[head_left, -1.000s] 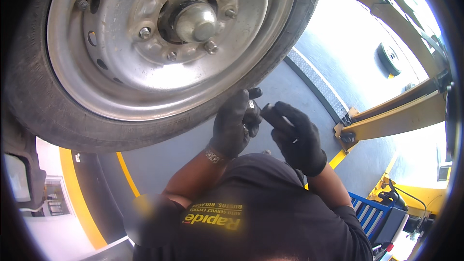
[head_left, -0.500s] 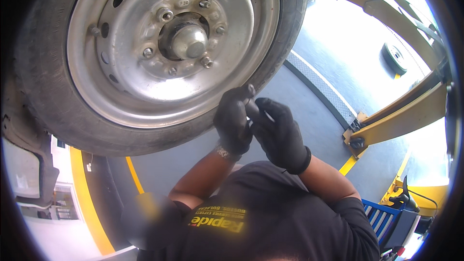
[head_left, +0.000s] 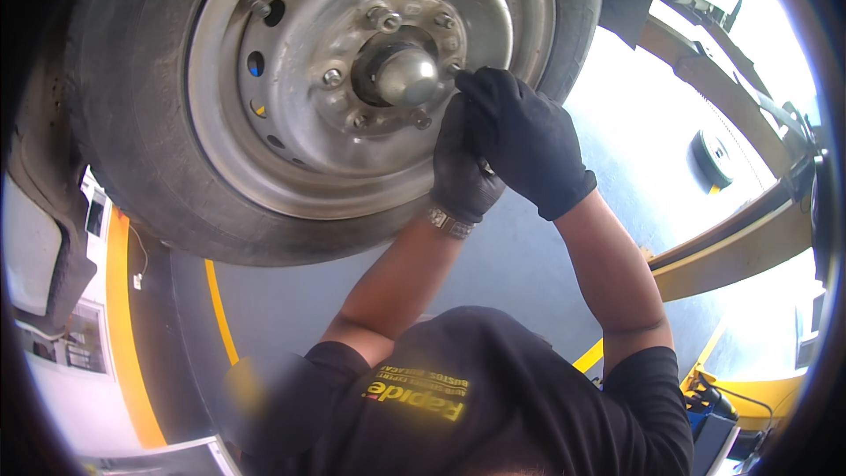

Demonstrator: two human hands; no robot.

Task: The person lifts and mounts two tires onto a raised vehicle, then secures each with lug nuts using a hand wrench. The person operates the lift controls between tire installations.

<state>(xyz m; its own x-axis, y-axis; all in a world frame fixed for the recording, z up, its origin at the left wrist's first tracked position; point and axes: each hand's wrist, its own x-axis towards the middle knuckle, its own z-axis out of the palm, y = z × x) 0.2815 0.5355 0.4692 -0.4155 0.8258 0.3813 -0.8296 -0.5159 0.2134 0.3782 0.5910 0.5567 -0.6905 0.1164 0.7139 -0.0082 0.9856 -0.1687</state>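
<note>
A silver steel wheel (head_left: 291,154) with a dark tyre (head_left: 132,97) hangs in front of me, a domed metal hub cap (head_left: 410,77) at its centre. Around the hub sit studs, some carrying lug nuts (head_left: 385,19). Both hands wear black gloves. My right hand (head_left: 527,139) has its fingertips pinched at the stud on the hub's right; what they grip is hidden. Close beneath it, my left hand (head_left: 460,163) is closed, its fingers partly covered by the right. A small shiny metal bit shows at its palm, too small to name.
A yellow lift arm (head_left: 740,251) reaches in from the right. Another wheel (head_left: 716,159) lies on the floor beyond it. Dark vehicle bodywork (head_left: 53,115) borders the tyre on the left. Yellow lines (head_left: 220,313) mark the grey floor. Blue equipment (head_left: 709,427) stands at lower right.
Both hands have risen from below the rim to the hub's right side. The right fingertips now meet a stud. In the picture, the wheel has shifted right and slightly up.
</note>
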